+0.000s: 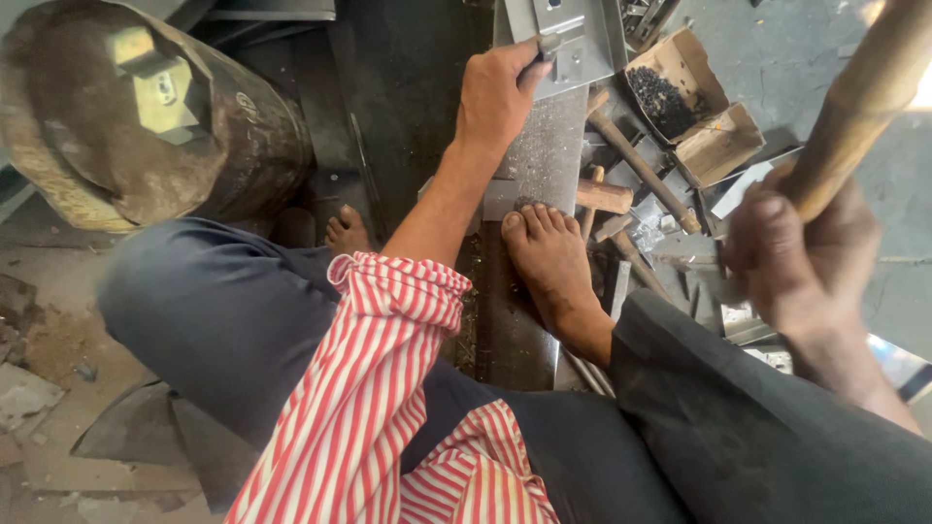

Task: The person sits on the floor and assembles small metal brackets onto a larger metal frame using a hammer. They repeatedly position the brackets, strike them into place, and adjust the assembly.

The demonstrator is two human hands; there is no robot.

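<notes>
My left hand (497, 89) reaches forward and grips the near edge of a grey sheet-metal bracket (575, 39) that lies on a long steel bar (544, 165). My right hand (801, 247) is raised close to the camera at the right, closed around a wooden handle (859, 102) that runs up out of view; its head is hidden. My bare right foot (549, 257) presses on the steel bar. My left foot (347, 231) rests on the floor beside a drum.
A rusty metal drum (146, 116) with a small bracket on top stands at the left. Hammers with wooden handles (636, 160), metal offcuts and a cardboard box of small dark fasteners (670, 92) lie on the floor at the right.
</notes>
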